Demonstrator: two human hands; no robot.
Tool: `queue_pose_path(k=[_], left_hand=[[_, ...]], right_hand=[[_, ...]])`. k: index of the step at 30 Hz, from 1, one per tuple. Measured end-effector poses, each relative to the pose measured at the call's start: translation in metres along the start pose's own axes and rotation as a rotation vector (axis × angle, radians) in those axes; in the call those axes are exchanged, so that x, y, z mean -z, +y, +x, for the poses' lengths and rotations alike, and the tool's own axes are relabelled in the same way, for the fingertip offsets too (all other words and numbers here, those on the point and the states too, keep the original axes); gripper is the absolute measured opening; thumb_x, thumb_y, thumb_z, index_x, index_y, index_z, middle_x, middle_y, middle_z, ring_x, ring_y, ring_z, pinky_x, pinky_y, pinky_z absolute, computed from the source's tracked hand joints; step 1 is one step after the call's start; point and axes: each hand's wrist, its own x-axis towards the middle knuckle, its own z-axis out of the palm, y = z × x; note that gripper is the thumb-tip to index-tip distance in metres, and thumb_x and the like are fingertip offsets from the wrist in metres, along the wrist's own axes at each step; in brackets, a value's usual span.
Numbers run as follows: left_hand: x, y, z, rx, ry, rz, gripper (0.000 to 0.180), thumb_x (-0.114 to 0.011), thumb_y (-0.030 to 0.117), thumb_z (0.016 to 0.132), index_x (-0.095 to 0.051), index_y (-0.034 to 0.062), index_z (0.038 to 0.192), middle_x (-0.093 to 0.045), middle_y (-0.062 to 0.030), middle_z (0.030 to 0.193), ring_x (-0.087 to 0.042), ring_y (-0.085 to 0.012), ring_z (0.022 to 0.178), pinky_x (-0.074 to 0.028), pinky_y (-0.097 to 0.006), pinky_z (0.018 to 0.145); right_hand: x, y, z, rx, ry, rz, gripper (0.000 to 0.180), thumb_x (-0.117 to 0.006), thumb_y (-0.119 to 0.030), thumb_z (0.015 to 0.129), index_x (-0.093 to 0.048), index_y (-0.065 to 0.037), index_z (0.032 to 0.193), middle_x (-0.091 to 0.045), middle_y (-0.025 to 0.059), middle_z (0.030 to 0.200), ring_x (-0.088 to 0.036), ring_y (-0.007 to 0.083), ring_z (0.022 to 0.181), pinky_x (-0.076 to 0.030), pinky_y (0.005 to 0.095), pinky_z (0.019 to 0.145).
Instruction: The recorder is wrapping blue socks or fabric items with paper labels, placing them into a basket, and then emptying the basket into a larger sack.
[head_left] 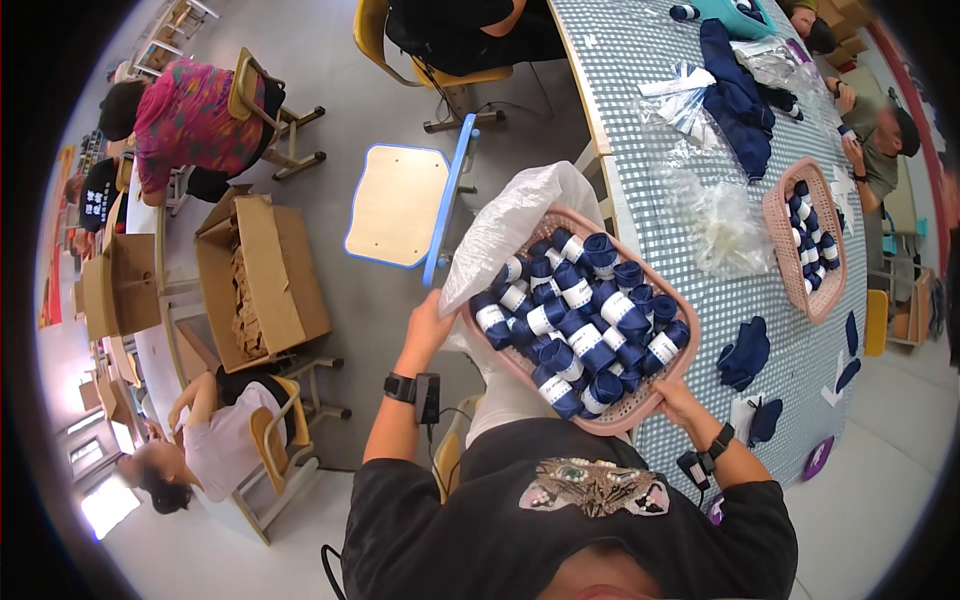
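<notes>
Close in front of me is a pink plastic basket [676, 290] full of navy fabric rolls [585, 330] with white paper bands. A translucent white plastic bag [515, 225] stands against the basket's far left side and partly hangs below it. My left hand [428, 325] is closed on the bag's edge beside the basket; whether it also grips the basket is hidden. My right hand [680, 402] grips the basket's rim at the near right corner, its thumb on the outside.
On the right, a checkered table [690, 360] bears a second pink basket [775, 235] of rolls, clear plastic bags [725, 235] and navy cloth [735, 100]. A blue-edged chair [398, 205] stands ahead, an open cardboard box [275, 280] at left. People sit on both sides.
</notes>
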Motion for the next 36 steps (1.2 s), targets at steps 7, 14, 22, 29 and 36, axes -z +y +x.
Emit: queue_pose_path(k=[7,14,22,29,36], left_hand=[[-0.010,0.033,-0.041,0.121,0.148,-0.544,0.035,-0.064,0.026,0.086,-0.059,0.0004,0.110,-0.065,-0.0116,0.094,-0.059,-0.0165,0.088,-0.045,-0.030,0.078],[-0.046,0.037,-0.032,0.259,0.063,-1.039,0.038,-0.052,0.034,0.094,-0.056,0.0027,0.116,-0.061,-0.0017,0.100,-0.055,-0.0094,0.088,-0.044,-0.024,0.076],[-0.048,0.043,-0.022,0.351,0.191,-1.356,0.043,-0.047,0.040,0.095,-0.055,0.0023,0.114,-0.061,-0.0047,0.104,-0.058,-0.0125,0.088,-0.047,-0.027,0.075],[-0.033,0.044,-0.016,0.391,0.218,-1.428,0.042,-0.048,0.039,0.095,-0.054,0.0026,0.115,-0.061,-0.0050,0.105,-0.058,-0.0132,0.092,-0.047,-0.028,0.078],[-0.029,0.038,0.006,0.377,0.281,-1.491,0.039,-0.045,0.032,0.097,-0.054,0.0002,0.117,-0.059,-0.0059,0.111,-0.055,-0.0115,0.096,-0.045,-0.026,0.082]], right_hand=[[-0.021,-0.036,-0.010,-0.005,0.038,-0.021,0.030,-0.054,-0.011,0.080,-0.048,0.002,0.107,-0.059,0.0122,0.089,-0.065,0.0250,0.069,-0.058,0.0388,0.053],[-0.091,-0.107,0.047,0.165,0.120,-1.016,0.050,-0.054,-0.019,0.079,-0.043,0.009,0.119,-0.065,0.0199,0.077,-0.067,0.0315,0.075,-0.055,0.0390,0.060],[-0.191,-0.108,0.105,0.780,0.533,-1.368,0.077,-0.058,0.000,0.068,-0.035,-0.018,0.139,-0.041,0.0225,0.116,-0.055,0.0383,0.090,-0.047,0.0422,0.077],[-0.203,-0.069,0.075,1.257,0.307,-1.227,0.064,-0.054,0.005,0.072,-0.052,-0.025,0.129,-0.036,0.0165,0.138,-0.032,0.0349,0.128,-0.014,0.0537,0.108],[-0.190,-0.103,0.050,1.430,0.034,-1.431,0.058,-0.047,0.006,0.078,-0.054,-0.026,0.126,-0.041,0.0074,0.140,-0.029,0.0299,0.134,-0.001,0.0618,0.107]])
